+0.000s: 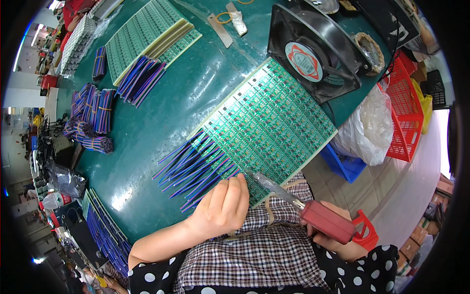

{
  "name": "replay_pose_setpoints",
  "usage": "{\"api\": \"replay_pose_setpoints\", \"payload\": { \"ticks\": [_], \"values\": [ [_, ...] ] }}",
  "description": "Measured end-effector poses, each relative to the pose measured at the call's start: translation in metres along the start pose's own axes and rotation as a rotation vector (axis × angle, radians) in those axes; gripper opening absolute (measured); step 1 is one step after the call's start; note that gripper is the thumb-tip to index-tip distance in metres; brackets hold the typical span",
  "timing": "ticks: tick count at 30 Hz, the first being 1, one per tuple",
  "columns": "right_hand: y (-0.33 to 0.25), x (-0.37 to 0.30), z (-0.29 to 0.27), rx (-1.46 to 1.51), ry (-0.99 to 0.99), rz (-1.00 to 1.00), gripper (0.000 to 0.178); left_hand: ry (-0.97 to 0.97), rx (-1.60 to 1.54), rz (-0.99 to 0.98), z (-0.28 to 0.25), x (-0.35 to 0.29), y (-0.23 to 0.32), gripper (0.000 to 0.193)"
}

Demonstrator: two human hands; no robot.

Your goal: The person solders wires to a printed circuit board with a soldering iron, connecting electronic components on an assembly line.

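A large green circuit board panel (274,117) lies aslant on the table, its near corner reaching past the front edge. Blue, red and black wires (191,171) stick out in a row along its left edge. At the lower end of that row, my left hand (223,206) is closed in a pinch on a wire end. My right hand (348,249) grips a red soldering gun (327,220) with a trigger-shaped handle. The gun's metal tip points up and left, close to my left fingertips and the board edge. Whether the tip touches the board I cannot tell.
A black fan (318,54) stands beyond the board. Bundled wires (98,110) and a stack of board panels (147,36) lie on the left and far side of the green table (147,157). Right of it are a white plastic bag (369,127), a red crate (406,110) and a blue bin (345,164).
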State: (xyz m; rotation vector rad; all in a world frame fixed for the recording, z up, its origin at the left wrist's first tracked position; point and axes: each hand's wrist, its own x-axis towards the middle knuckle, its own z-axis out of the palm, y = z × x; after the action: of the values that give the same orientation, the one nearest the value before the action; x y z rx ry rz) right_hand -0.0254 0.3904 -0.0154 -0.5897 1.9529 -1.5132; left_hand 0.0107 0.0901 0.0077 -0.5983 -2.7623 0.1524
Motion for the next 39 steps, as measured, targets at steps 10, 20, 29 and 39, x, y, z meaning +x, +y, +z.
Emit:
{"api": "replay_pose_setpoints", "payload": {
  "ticks": [10,20,29,39],
  "values": [
    [0.003,0.001,0.002,-0.125,0.044,-0.242,0.074,0.0,0.006,0.005,0.0,0.001,0.0,0.02],
    [-0.017,-0.002,-0.002,0.169,0.083,0.081,0.075,-0.021,0.026,-0.027,-0.003,0.0,0.004,0.028],
    [-0.015,-0.001,0.001,0.535,0.167,0.262,0.074,-0.181,-0.308,-0.309,-0.028,0.011,-0.01,0.028],
    [-0.018,0.002,0.007,0.62,0.218,0.305,0.082,-0.154,0.365,-0.4,0.043,0.013,-0.172,0.009]
  ]
}}
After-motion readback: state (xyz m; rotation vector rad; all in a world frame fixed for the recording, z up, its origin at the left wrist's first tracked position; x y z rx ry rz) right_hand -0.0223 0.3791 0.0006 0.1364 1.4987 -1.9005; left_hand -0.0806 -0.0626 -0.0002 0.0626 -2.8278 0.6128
